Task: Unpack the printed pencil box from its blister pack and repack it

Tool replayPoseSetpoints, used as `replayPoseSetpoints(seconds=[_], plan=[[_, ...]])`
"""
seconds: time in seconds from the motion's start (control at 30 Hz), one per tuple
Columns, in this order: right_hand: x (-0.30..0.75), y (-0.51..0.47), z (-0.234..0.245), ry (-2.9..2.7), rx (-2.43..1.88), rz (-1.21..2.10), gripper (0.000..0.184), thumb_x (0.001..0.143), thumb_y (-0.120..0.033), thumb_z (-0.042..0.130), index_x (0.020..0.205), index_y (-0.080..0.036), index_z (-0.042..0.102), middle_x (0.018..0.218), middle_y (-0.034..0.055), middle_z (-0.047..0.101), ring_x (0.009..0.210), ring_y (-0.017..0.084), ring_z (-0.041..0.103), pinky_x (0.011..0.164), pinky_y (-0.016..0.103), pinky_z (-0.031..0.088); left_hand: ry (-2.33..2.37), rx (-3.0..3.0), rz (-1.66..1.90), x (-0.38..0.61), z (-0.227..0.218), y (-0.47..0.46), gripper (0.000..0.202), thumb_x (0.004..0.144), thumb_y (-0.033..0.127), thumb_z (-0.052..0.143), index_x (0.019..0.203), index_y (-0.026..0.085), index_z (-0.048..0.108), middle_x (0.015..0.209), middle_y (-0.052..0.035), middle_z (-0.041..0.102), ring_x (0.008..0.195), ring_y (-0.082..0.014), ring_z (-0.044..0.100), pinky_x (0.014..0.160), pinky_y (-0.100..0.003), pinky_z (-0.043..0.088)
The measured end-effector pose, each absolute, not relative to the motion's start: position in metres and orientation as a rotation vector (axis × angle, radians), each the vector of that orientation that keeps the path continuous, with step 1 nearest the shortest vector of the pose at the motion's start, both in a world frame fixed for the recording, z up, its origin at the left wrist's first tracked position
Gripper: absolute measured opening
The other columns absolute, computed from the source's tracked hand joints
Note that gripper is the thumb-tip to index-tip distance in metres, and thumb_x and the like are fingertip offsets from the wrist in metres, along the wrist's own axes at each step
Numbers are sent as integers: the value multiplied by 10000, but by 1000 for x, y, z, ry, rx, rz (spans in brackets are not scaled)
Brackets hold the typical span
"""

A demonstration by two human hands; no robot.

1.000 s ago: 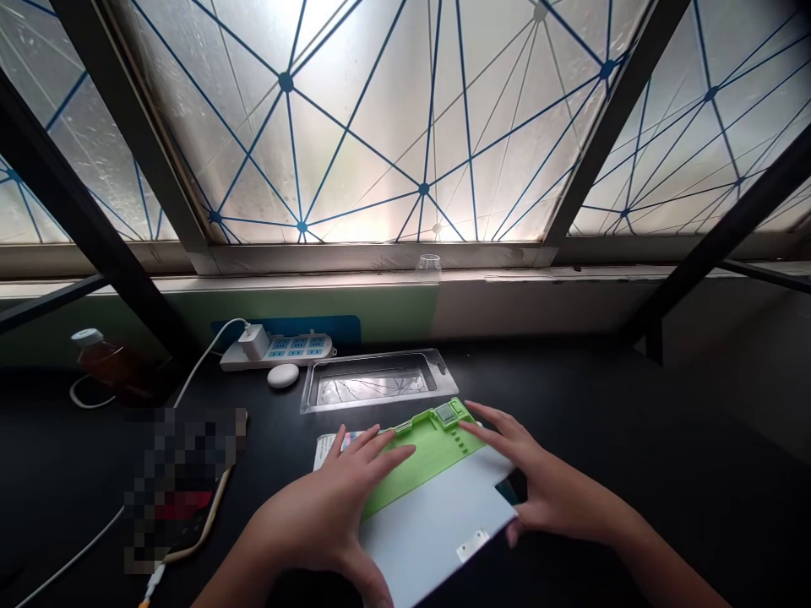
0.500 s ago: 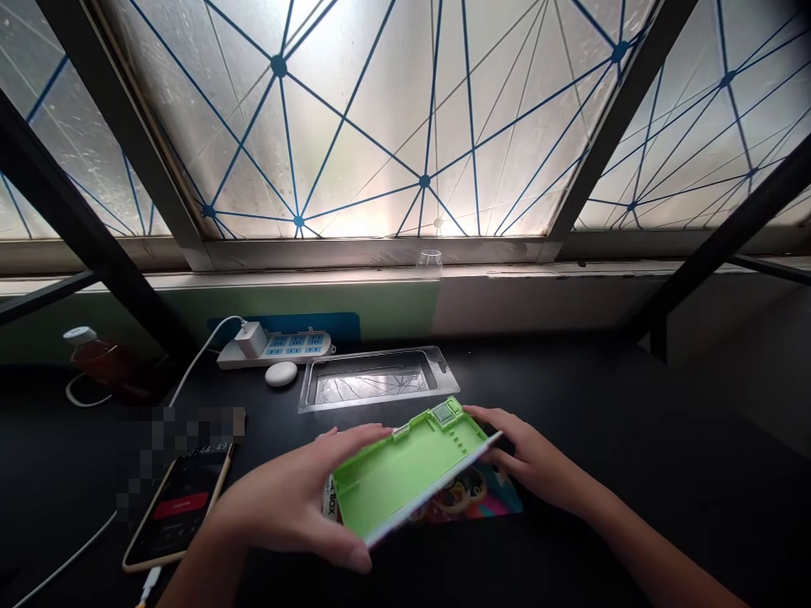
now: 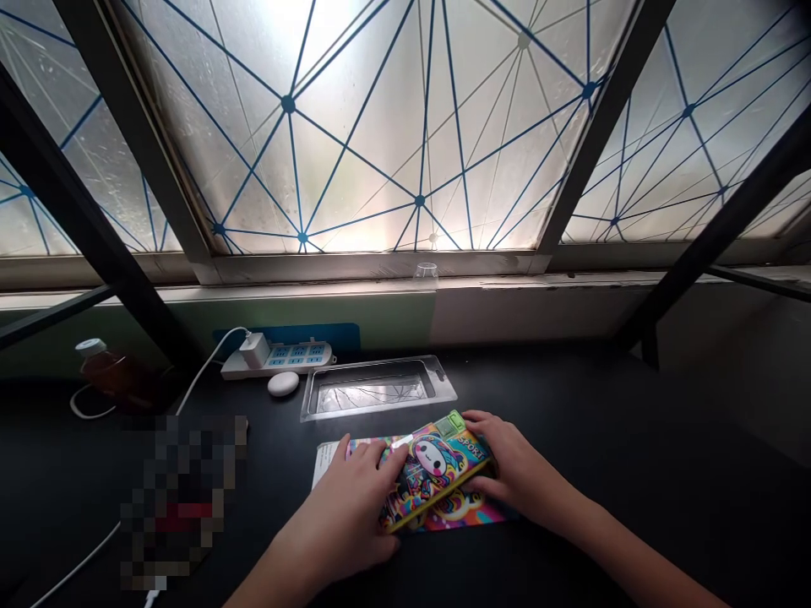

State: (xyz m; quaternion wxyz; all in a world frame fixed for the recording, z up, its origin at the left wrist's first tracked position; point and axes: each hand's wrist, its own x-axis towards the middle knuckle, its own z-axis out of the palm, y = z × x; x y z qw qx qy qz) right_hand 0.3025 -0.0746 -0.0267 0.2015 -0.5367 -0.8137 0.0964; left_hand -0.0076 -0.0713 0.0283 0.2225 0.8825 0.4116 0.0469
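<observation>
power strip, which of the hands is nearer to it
Left: the left hand is in front and right of the power strip; the right hand is farther right.

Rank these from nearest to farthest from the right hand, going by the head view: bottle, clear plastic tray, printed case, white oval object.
1. Printed case: between the hands, touching the right hand.
2. Clear plastic tray: beyond the case.
3. White oval object: just left of the tray.
4. Bottle: far left, white-capped.
</observation>
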Motion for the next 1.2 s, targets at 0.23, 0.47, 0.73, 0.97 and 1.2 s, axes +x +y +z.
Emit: replayPoseSetpoints(seconds=[0.23, 0.47, 0.73, 0.97, 1.2], plan=[[292, -50, 13, -2502, -1104, 254, 842, 711, -320, 831, 1458, -231, 453, 1413, 151, 577, 1302, 323, 537, 1087, 527, 437, 1032, 2607, 255, -14, 58, -47, 871, 677, 189, 725, 1474, 394, 438, 1373, -75, 581, 1300, -345, 514, 1197, -660, 132], [273, 29, 31, -2465, -1017, 192, 746, 837, -508, 749, 1484, -268, 465, 1424, 153, 541, 1321, 333, 485, 1080, 547, 440, 1277, 2512, 396, -43, 52, 21, 798, 790, 307, 733, 1518, 329, 408, 1541, -85, 469, 1424, -349, 377, 1203, -592, 200], [256, 67, 3, -2529, -1015, 345, 642, 926, -493, 644, 1493, -257, 457, 1480, 157, 494, 1393, 324, 427, 1132, 549, 396, 1376, 2448, 400, -53, 20, 41, 532, 976, 439, 538, 1479, 275, 482, 1556, -84, 470, 1440, -308, 372, 1166, -488, 337], [253, 64, -3, -2520, -1024, 278, 647, 923, -509, 642, 1501, -281, 462, 1484, 152, 510, 1389, 339, 446, 1113, 570, 421, 1591, 2394, 454, -39, 7, 38, 640, 991, 667, 379, 1490, 274, 466, 1604, -137, 402, 1508, -402, 221, 1156, -759, 47], [247, 55, 2, -2553, -1054, 369, 639, 928, -518, 642, 1497, -283, 471, 1501, 151, 501, 1387, 329, 464, 1105, 547, 435, 1680, 2360, 476, -33, 7, 34, 650, 985, 675, 380, 1462, 249, 489, 1585, -154, 430, 1469, -393, 316, 1090, -669, 352]])
